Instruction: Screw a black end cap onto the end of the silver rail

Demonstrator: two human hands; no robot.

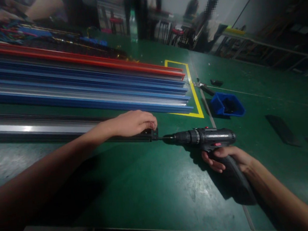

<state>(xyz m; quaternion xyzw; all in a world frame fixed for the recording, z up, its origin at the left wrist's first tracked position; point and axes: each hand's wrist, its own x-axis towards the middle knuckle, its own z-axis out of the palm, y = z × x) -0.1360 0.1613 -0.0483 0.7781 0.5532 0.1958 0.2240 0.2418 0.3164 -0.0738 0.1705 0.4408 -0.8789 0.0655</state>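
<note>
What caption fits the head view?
Left hand holds a long rail by its end; right hand points a black drill at it.

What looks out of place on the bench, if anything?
Nothing visibly spilled or damaged. Slightly untidy: the blue rails end unevenly, the nearest apparently overlapping the yellow tape. A pliers-like tool lies loose, its tip at that tape, outside the blue bin.

On the table (pixel 149 180), the group of rails (pixel 87 87) extends from the left edge to the tape outline (pixel 196 101); the single rail (pixel 36 127) lies parallel on the near side. The drill (pixel 217 137) is positioned at the single rail's right end. The pliers (pixel 207 89) and bin (pixel 217 104) lie right of the outline, with the bottle (pixel 133 27) beyond the rails.
</note>
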